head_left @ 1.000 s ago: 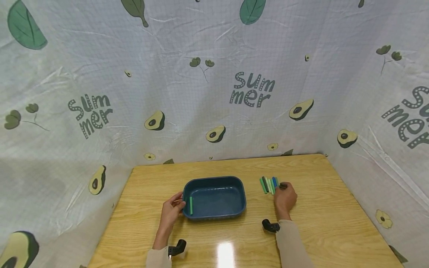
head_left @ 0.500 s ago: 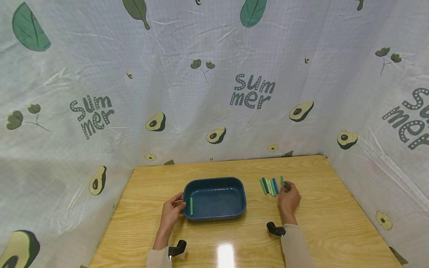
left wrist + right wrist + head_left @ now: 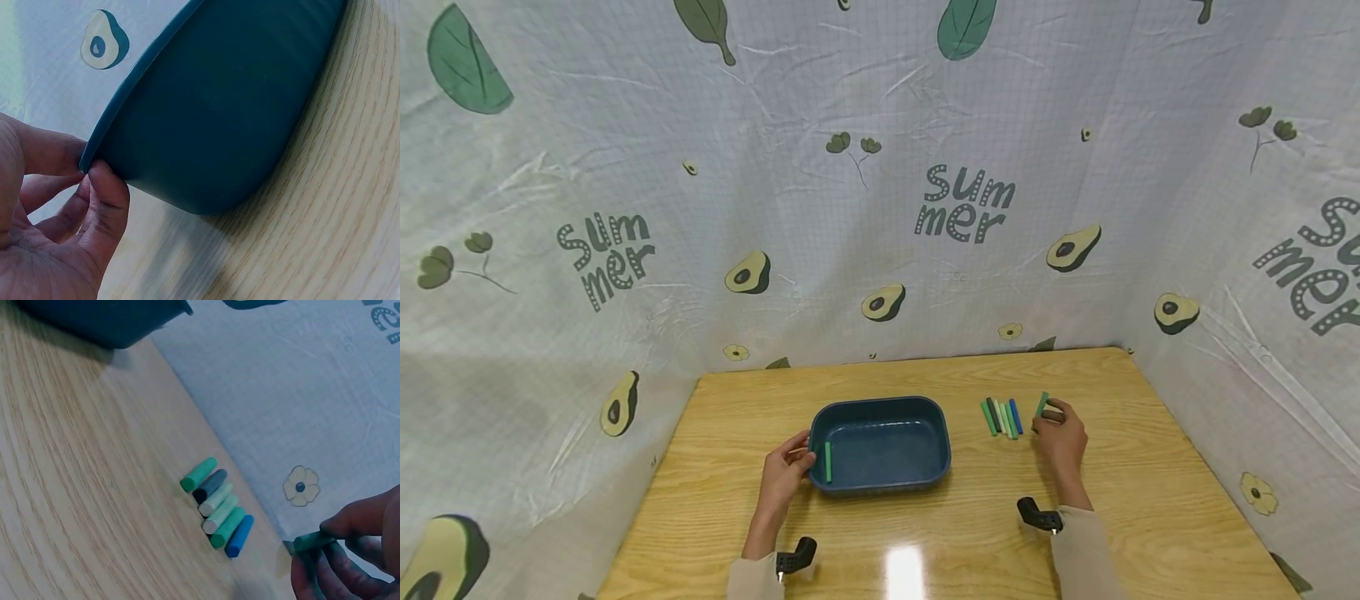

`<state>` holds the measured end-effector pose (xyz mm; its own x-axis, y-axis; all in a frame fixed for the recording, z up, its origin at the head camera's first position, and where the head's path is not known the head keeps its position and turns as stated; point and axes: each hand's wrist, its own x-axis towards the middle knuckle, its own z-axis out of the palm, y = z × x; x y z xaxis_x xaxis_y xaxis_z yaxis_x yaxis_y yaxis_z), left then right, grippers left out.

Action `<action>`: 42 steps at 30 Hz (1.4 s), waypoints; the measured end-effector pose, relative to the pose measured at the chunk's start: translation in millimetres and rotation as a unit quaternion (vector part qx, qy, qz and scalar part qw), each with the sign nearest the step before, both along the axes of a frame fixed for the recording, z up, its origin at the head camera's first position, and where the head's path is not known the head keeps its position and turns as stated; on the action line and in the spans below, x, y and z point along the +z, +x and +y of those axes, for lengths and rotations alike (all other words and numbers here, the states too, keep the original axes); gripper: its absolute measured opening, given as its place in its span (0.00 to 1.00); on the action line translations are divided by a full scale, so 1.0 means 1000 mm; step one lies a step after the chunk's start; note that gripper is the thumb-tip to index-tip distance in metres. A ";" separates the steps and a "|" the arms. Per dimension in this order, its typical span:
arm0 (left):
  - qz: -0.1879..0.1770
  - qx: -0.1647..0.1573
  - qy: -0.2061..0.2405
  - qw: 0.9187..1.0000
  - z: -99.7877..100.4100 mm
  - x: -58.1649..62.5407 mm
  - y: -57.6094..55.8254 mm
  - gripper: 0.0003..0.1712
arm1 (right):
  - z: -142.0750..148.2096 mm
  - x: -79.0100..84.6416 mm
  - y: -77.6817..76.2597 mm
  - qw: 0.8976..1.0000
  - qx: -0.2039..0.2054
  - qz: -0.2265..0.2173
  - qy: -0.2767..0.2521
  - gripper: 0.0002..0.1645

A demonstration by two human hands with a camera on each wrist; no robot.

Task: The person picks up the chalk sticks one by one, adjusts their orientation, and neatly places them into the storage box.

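Observation:
A dark blue rectangular basin (image 3: 883,454) stands on the table, and my left hand (image 3: 785,473) pinches its left rim between thumb and fingers; the left wrist view shows the grip on the lip (image 3: 122,100). One green chalk stick (image 3: 828,462) lies inside, along the left wall. To the right of the basin my right hand (image 3: 1062,435) holds another green chalk stick (image 3: 311,541) between thumb and fingertips, raised at a slant. Dark smudges mark those fingers. Left of this hand lies a row of several chalk sticks (image 3: 219,512), in greens, dark grey and blue.
The wooden table (image 3: 970,533) ends at a pale printed sheet (image 3: 820,208) hung behind and along both sides. Bare wood shows between the basin and the chalk row. A small black camera sits on each wrist.
My right hand has drawn a green chalk stick away from the right end of the row, moved right and tilted it. My left hand and the basin have stayed put.

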<state>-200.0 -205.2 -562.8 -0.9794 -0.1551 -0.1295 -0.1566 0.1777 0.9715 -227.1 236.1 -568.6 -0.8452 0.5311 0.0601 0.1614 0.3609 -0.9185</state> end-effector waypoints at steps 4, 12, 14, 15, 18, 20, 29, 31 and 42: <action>0.000 0.001 -0.001 1.000 0.000 -0.001 -0.001 0.26 | 0.005 0.005 0.001 0.997 0.046 -0.020 -0.057 0.33; -0.001 0.002 0.005 1.000 0.000 -0.002 -0.001 0.26 | 0.007 0.008 0.002 0.977 0.122 -0.023 -0.172 0.39; 0.000 0.002 0.005 1.000 0.000 -0.002 -0.002 0.26 | 0.007 0.008 0.003 0.975 0.128 -0.026 -0.181 0.38; 0.000 0.002 0.005 1.000 0.000 -0.002 -0.002 0.26 | 0.006 0.008 0.003 0.973 0.133 -0.028 -0.186 0.37; 0.000 0.002 0.004 1.000 -0.001 -0.002 -0.002 0.26 | 0.004 0.010 0.005 0.968 0.143 -0.033 -0.202 0.35; 0.001 0.003 0.003 1.000 -0.001 -0.003 -0.003 0.26 | 0.002 0.011 0.006 0.966 0.152 -0.033 -0.208 0.35; 0.003 0.001 0.004 1.000 0.000 -0.003 -0.003 0.26 | -0.007 0.025 0.004 0.950 0.203 -0.019 -0.236 0.36; 0.005 0.001 0.003 1.000 0.000 -0.002 -0.003 0.26 | -0.011 0.029 0.003 0.946 0.215 -0.016 -0.244 0.37; 0.005 0.005 0.004 1.000 -0.001 -0.002 -0.003 0.26 | -0.043 0.050 -0.002 0.924 0.282 -0.013 -0.259 0.35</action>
